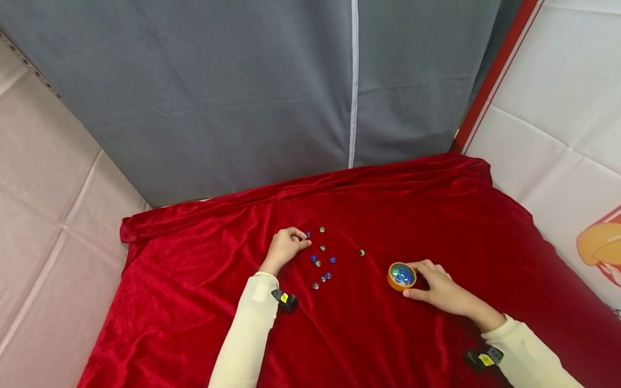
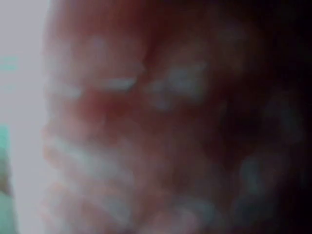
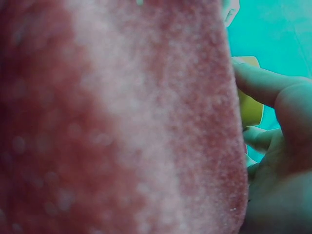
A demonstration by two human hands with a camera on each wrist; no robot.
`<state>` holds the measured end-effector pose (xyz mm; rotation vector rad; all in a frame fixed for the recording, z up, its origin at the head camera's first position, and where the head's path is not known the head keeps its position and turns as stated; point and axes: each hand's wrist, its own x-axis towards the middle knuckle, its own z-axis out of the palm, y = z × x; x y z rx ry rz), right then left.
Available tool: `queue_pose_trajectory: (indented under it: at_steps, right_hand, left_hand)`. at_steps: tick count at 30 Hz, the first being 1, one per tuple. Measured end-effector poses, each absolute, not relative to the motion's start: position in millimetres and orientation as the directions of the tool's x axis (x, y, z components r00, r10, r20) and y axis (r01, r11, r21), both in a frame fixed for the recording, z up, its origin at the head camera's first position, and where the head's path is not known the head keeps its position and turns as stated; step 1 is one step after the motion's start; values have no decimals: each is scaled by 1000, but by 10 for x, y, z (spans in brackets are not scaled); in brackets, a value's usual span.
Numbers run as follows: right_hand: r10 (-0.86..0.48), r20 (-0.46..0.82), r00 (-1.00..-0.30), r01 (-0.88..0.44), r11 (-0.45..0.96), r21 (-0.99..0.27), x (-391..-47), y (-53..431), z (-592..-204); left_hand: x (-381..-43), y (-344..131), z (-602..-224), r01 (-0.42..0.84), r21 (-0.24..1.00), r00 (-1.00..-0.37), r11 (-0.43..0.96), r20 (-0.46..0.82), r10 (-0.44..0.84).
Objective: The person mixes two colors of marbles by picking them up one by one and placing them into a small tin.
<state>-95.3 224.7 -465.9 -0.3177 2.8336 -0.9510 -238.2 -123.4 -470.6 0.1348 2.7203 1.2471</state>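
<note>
In the head view, my left hand (image 1: 283, 249) is low over the red cloth with curled fingers. Its thumb and index finger close around a small marble that is mostly hidden, and a blue marble (image 1: 308, 234) lies right at the fingertips. My right hand (image 1: 439, 288) grips a small round orange tub (image 1: 395, 286) from its right side, thumb in front and fingers behind. Blue and green glass marbles (image 1: 402, 274) fill the tub. The right wrist view shows part of the tub (image 3: 252, 109), looking yellow, between thumb and fingers. The left wrist view is too blurred to read.
Several loose marbles lie between the hands, among them a green one (image 1: 322, 229), a blue one (image 1: 332, 260), a clear one (image 1: 316, 285) and a green one nearer the tub (image 1: 361, 253). The red velvet cloth (image 1: 194, 302) is wrinkled. A grey curtain (image 1: 252, 108) hangs behind.
</note>
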Motion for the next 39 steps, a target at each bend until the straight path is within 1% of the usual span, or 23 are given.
queue_pose_trajectory:
  at_steps: [8,15,24,32,39]
  right_hand:
    - [-245,-62,-968,-159,780,-605,-950,2256,-4648]
    - [-237,-80,-968,-141,782,-607,-939,2269,-4672]
    - [-231,-92,-969,-127,778,-616,-933,2273,-4682]
    - [-238,-78,-968,-143,778,-612,-936,2266,-4679]
    - [-240,-72,-968,-145,771,-619,-948,2268,-4673]
  left_hand:
    - [-2349,-1164,-4699,24,778,-983,628,-96,157]
    - [-2288,-1038,-4649,81,780,-981,621,-47,187]
    - [-2141,-756,-4434,182,790,-956,585,2,295]
    - [-2023,-507,-4351,226,811,-926,540,6,378]
    - [-1962,-328,-4338,243,808,-913,537,4,407]
